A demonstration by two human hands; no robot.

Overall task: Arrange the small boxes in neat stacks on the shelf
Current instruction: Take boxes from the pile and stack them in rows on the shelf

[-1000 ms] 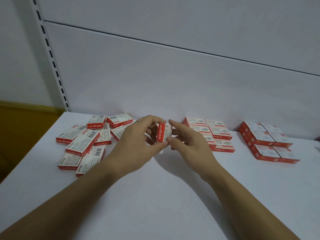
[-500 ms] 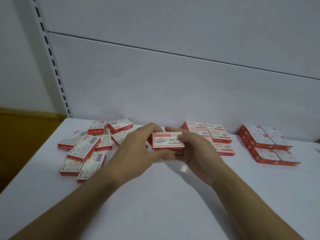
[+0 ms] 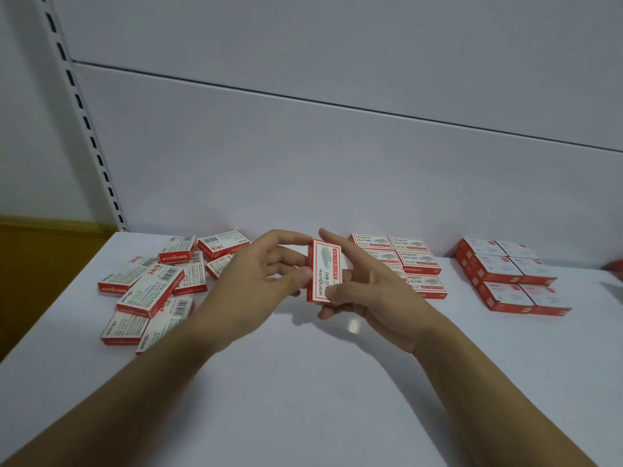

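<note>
Held box: the held box point(image 3: 325, 269) is up off the shelf point(image 3: 303, 382), between the two hands, printed face to the camera
Long axis: near upright
Left hand: the left hand point(image 3: 266, 274) pinches its left edge
Right hand: the right hand point(image 3: 371, 298) grips it, thumb on the lower face
Key relation: the near stack point(image 3: 419, 261) lies just right of the right hand, the nearer one; the box likely needs laying flat to match
Loose pile: the loose pile point(image 3: 151, 288) lies to the left
</note>
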